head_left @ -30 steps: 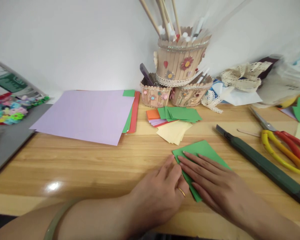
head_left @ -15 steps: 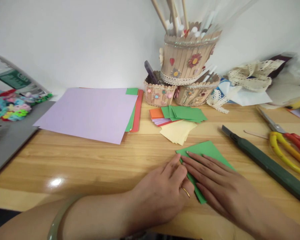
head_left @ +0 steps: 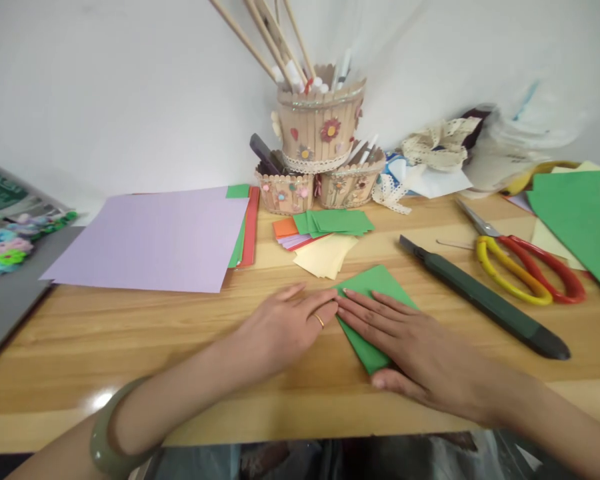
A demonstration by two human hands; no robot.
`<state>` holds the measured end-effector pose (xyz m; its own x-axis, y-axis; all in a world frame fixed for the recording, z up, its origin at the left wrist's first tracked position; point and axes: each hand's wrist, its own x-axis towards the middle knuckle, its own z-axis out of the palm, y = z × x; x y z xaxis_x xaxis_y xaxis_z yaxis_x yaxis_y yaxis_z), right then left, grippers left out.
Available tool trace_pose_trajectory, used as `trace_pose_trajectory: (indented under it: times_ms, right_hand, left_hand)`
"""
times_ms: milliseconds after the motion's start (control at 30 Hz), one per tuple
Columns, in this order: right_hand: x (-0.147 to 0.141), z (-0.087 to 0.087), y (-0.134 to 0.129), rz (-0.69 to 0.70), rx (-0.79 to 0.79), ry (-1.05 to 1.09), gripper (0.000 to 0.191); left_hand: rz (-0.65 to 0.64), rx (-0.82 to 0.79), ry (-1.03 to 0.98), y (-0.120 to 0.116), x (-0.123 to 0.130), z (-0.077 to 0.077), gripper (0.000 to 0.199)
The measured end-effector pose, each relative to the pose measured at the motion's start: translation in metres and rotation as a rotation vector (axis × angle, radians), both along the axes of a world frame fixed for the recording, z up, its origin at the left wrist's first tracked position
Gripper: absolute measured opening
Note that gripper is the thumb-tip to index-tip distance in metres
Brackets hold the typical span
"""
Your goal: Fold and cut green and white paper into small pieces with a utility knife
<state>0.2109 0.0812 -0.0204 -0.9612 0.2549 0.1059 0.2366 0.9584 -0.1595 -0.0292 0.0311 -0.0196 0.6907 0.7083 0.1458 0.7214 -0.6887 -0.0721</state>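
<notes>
Pressing flat on the smooth, folded green paper (head_left: 367, 347) with the right hand (head_left: 430, 357), palm down, fingers extended side by side and thumb spread toward the near corner. Resting at the left corner with the fingertips of the left hand (head_left: 285, 327), close against the right fingertips, with no way to tell a pinch from a light touch. Lying just beyond on the glossy, wood-grained table (head_left: 180, 353), in a loose fan: small matte cards in green (head_left: 340, 223), orange, lilac, red and cream (head_left: 325, 255). Standing behind, stacked in scalloped wooden slats with flowers and lace trim: craft-stick baskets (head_left: 305, 127). Spreading far left in a broad, flat pile: lilac sheets (head_left: 155, 237), overlapping green and red ones. Running slantwise on the right: a dark green cutter (head_left: 480, 291), well apart from the paper, with scissors (head_left: 487, 229) with yellow and red handles beyond. Leaving open wood to the left of the paper, and a narrower strip between near corner and table edge; more tightly bounded by the cutter on the right. Differing from the earlier frames in straighter left fingers, once curled at the left edge, and in a wider-set right thumb, formerly over the paper.
</notes>
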Motion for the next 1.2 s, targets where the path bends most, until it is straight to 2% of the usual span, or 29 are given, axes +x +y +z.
trace_pose_trajectory:
  times_ms: [67, 233, 367, 500, 600, 767, 967, 1100, 1200]
  right_hand:
    - [0.004, -0.001, -0.003, 0.012, -0.003, -0.003, 0.084]
    - [0.02, -0.003, -0.024, -0.011, -0.018, -0.006, 0.096]
    - [0.034, -0.003, -0.042, -0.046, -0.041, -0.028, 0.094]
    - [0.036, -0.002, -0.05, -0.079, -0.046, -0.02, 0.091]
    - [0.033, -0.004, -0.052, -0.092, 0.001, -0.01, 0.093]
    - [0.045, -0.008, -0.053, -0.136, 0.106, 0.043, 0.107]
    - [0.082, -0.002, -0.048, -0.231, 0.323, 0.017, 0.089]
    - [0.088, -0.002, -0.049, -0.256, 0.408, 0.022, 0.085]
    - [0.093, 0.0, -0.048, -0.307, 0.469, 0.074, 0.075]
  left_hand:
    - [0.0, 0.005, 0.033, -0.001, 0.001, 0.001, 0.041]
    - [0.005, -0.007, 0.106, -0.004, 0.003, 0.005, 0.036]
    - [0.002, -0.033, 0.121, -0.005, 0.004, 0.008, 0.036]
    - [0.022, -0.118, 0.161, -0.008, 0.007, 0.015, 0.049]
    - [-0.016, -0.187, 0.178, -0.011, 0.007, 0.021, 0.059]
    - [-0.079, -0.225, 0.193, -0.014, 0.002, 0.025, 0.054]
    - [-0.091, -0.211, 0.145, -0.016, 0.0, 0.022, 0.041]
    - [-0.099, -0.193, 0.137, -0.018, 0.001, 0.018, 0.039]
    - [-0.044, -0.14, 0.135, -0.025, 0.004, 0.013, 0.038]
